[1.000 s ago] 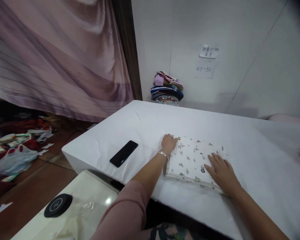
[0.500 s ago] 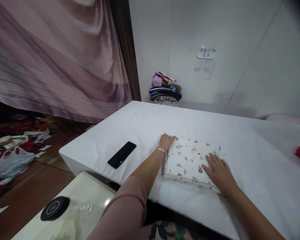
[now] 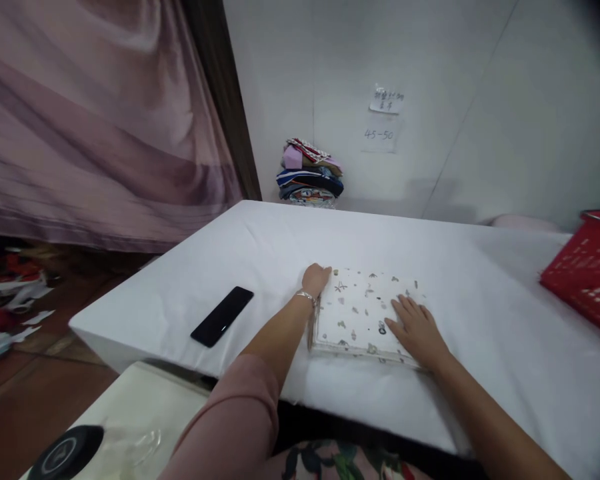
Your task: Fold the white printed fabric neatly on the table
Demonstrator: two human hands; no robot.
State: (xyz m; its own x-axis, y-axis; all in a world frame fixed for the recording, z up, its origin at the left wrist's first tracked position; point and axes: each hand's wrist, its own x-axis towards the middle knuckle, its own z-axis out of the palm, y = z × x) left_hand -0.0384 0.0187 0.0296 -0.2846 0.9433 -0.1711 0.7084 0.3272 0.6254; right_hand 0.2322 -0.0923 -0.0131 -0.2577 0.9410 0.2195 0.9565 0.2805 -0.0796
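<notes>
A folded white cloth [image 3: 355, 313] with small printed motifs lies in layers on the white-covered table [image 3: 280, 240]. At its far left corner is my left hand [image 3: 316, 279], a bracelet on the wrist; its fingers are closed around the cloth's edge, thumb towards the top. My right hand [image 3: 417, 330] rests flat on the right part of the cloth with its fingers spread. To the left of my left forearm, a black phone [image 3: 223, 316] lies on the table.
A red basket [image 3: 587, 273] stands at the table's right edge. Folded fabrics [image 3: 311, 175] are stacked beyond the far edge, near a wall with paper notes [image 3: 380, 139]. At lower left, a cream surface [image 3: 145, 407] bears a black round object [image 3: 67, 452]. A pink curtain [image 3: 105, 120] hangs left.
The view has turned to the right, so the scene sits further left and more of the red basket shows. Both hands keep their places on the cloth.
</notes>
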